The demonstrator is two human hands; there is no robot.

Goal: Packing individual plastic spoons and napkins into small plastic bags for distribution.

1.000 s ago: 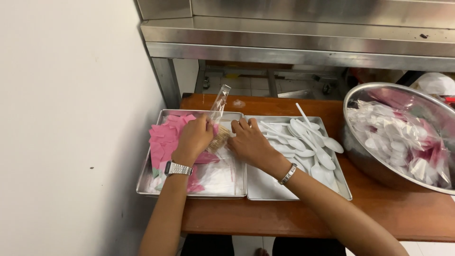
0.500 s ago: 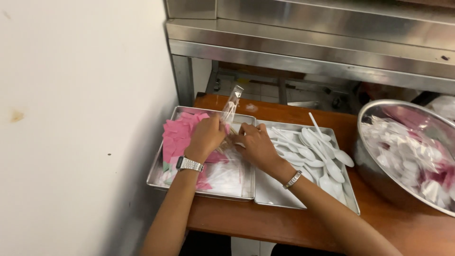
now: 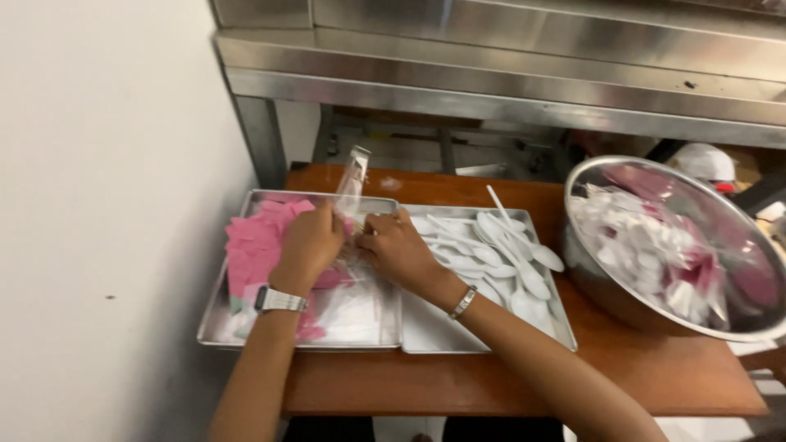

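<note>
Two bare hands, meeting over the seam between two shallow rectangular trays of brushed metal. Left hand, fingers curled and pressed together, pinching the lower end of a narrow clear plastic sleeve; metal-link wristwatch on that wrist. Right hand just beside it, knuckles up, fingertips tucked toward the same sleeve and pressed close; whether pinching the film or only touching it, cannot tell. Thin silver bracelet on that wrist. Sleeve rising tilted from between the fingertips, glossy, crinkled, see-through, its open top well above the knuckles.

Under and left of the left fingers: left metal tray, holding a loose pile of flat pink paper squares, matte and soft-edged, with more clear film sheets nearer the wrist. Right of the right fingers: right metal tray, heaped with smooth white plastic spoons, oval bowls and slim handles crossing one another. Farther right, well apart from both hands: large round steel bowl, shiny, tilted, filled with wrapped white and pink bundles. All resting on a brown wooden tabletop with a smooth worn finish. Beyond the fingertips, a stainless steel shelf edge, dull-brushed and long; left of everything, a plain white wall.
</note>
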